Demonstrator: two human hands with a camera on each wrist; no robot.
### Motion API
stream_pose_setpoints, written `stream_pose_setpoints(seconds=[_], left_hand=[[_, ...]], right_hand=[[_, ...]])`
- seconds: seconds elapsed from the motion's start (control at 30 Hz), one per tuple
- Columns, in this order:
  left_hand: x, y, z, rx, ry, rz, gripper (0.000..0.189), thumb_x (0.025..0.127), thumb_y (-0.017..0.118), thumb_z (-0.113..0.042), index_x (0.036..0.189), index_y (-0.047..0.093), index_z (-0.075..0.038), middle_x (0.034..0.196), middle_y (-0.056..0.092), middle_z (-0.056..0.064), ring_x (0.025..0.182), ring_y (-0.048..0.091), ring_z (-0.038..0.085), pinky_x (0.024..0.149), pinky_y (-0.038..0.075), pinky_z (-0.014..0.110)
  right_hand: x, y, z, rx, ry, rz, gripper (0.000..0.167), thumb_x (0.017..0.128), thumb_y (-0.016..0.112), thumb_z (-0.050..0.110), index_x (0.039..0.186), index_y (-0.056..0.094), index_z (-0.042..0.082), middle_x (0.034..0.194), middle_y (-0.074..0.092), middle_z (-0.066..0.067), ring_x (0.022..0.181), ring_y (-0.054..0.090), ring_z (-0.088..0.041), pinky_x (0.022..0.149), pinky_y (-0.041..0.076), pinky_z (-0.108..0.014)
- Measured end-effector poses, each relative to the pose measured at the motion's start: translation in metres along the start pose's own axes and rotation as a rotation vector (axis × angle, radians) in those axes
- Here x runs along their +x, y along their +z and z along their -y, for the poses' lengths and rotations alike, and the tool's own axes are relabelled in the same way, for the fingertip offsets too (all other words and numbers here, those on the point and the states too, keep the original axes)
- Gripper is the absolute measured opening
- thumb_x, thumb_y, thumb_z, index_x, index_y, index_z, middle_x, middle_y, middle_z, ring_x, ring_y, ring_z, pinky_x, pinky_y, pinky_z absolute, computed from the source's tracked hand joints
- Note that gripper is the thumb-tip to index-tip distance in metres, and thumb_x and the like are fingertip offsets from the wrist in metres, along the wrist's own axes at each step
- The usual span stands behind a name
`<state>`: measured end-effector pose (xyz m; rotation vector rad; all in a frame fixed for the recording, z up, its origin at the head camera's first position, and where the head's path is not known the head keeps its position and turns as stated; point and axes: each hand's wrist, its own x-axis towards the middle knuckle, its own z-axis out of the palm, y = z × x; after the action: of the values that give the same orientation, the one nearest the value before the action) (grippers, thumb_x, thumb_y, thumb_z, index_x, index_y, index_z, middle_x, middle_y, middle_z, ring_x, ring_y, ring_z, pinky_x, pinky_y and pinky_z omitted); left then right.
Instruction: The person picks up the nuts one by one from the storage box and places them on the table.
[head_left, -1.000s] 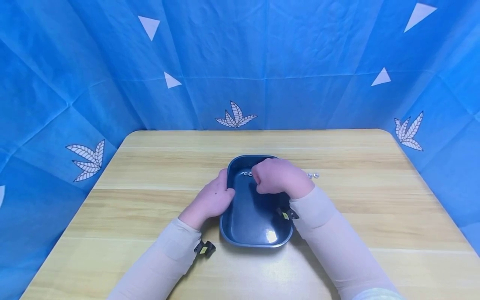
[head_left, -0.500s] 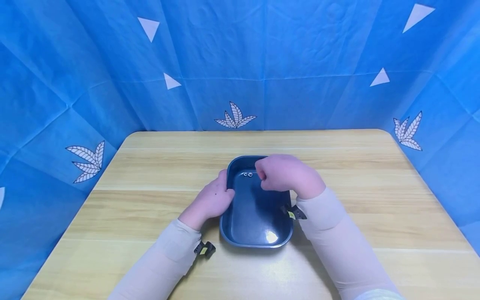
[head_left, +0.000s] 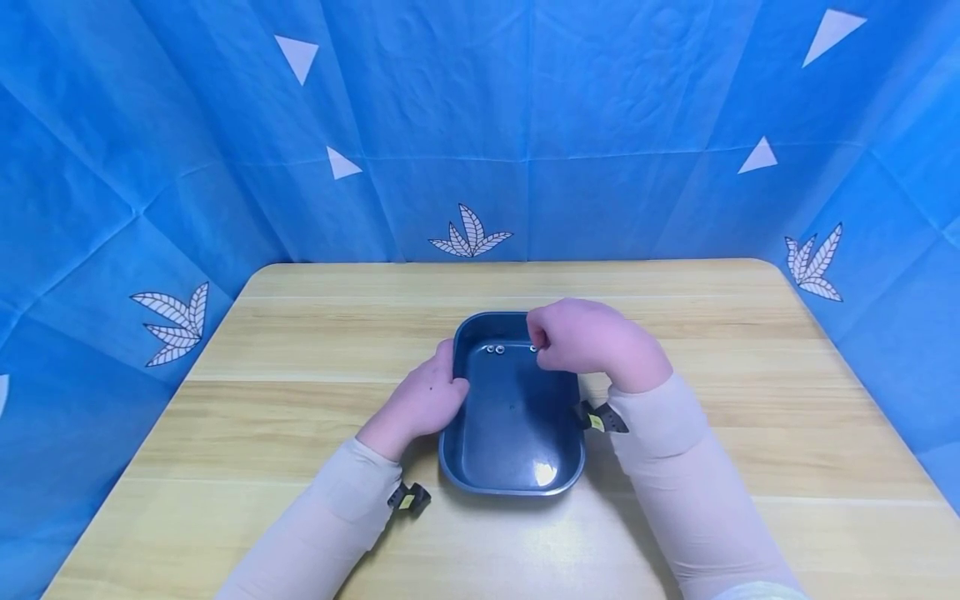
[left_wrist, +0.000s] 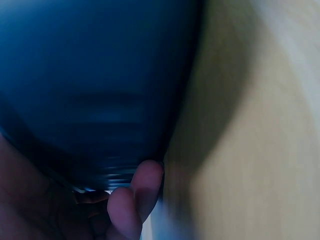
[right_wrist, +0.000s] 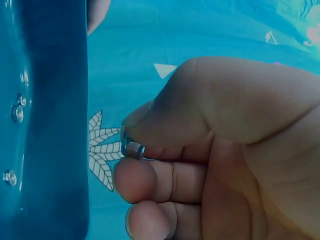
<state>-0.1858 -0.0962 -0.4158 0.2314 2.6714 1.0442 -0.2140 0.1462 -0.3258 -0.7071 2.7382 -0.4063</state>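
A dark blue rectangular tray (head_left: pixel 517 417) sits on the table. My left hand (head_left: pixel 420 396) grips its left wall, the thumb at the rim and the fingers along the outside; in the left wrist view, fingertips (left_wrist: pixel 147 180) lie against the tray's outer surface. Two small silver nuts (head_left: pixel 495 349) rest side by side near the tray's far wall, and a third nut (right_wrist: pixel 10 177) lies apart from them. Over the tray's far right corner, my right hand (head_left: pixel 592 342) has its fingers curled. The right wrist view shows thumb and fingertips pinching a small metal nut (right_wrist: pixel 133 149).
The light wooden table (head_left: pixel 300 333) extends on all sides of the tray. A blue curtain (head_left: pixel 637 125) with white leaf and triangle prints hangs behind and beside it. Both forearms reach in from the near edge.
My right hand has moved right and slightly away, uncovering the third nut in the tray. It now covers the spot where two nuts showed on the table. The left hand stays put.
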Motion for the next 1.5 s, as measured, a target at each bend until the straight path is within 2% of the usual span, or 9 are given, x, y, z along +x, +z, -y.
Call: stream_pose_setpoints(seconds=[0.83, 1.07, 1.2, 1.5], left_hand=[[-0.001, 0.0, 0.0, -0.015, -0.002, -0.006, 0.066, 0.101, 0.045, -0.023, 0.159, 0.019, -0.005, 0.156, 0.04, 0.015, 0.131, 0.049, 0.032, 0.108, 0.039, 0.055], [-0.001, 0.0, -0.001, -0.012, -0.011, -0.003, 0.065, 0.101, 0.045, -0.023, 0.159, 0.019, -0.007, 0.155, 0.042, 0.014, 0.118, 0.054, 0.032, 0.1, 0.045, 0.052], [-0.001, 0.0, 0.0, -0.013, -0.005, -0.003, 0.064, 0.101, 0.045, -0.023, 0.158, 0.02, -0.007, 0.153, 0.043, 0.014, 0.116, 0.054, 0.032, 0.099, 0.045, 0.052], [0.0, 0.0, 0.0, -0.021, -0.004, 0.0, 0.063, 0.101, 0.045, -0.022, 0.158, 0.021, -0.007, 0.155, 0.041, 0.014, 0.126, 0.051, 0.031, 0.106, 0.041, 0.054]], right_hand=[[-0.007, -0.009, -0.019, 0.056, 0.018, -0.019, 0.01, 0.081, 0.057, 0.005, 0.081, 0.059, 0.015, 0.074, 0.056, -0.001, 0.068, 0.052, -0.021, 0.062, 0.041, -0.036], [-0.008, -0.012, -0.026, 0.071, 0.002, -0.031, 0.01, 0.081, 0.056, 0.004, 0.08, 0.059, 0.014, 0.073, 0.055, -0.001, 0.067, 0.051, -0.021, 0.062, 0.041, -0.035], [-0.009, -0.013, -0.029, 0.094, 0.016, -0.026, 0.011, 0.081, 0.055, 0.003, 0.081, 0.058, 0.013, 0.074, 0.056, -0.002, 0.067, 0.052, -0.021, 0.063, 0.042, -0.036], [-0.01, -0.014, -0.036, 0.124, 0.047, -0.002, 0.012, 0.082, 0.052, 0.003, 0.084, 0.06, 0.012, 0.078, 0.059, -0.003, 0.064, 0.054, -0.021, 0.063, 0.044, -0.037]])
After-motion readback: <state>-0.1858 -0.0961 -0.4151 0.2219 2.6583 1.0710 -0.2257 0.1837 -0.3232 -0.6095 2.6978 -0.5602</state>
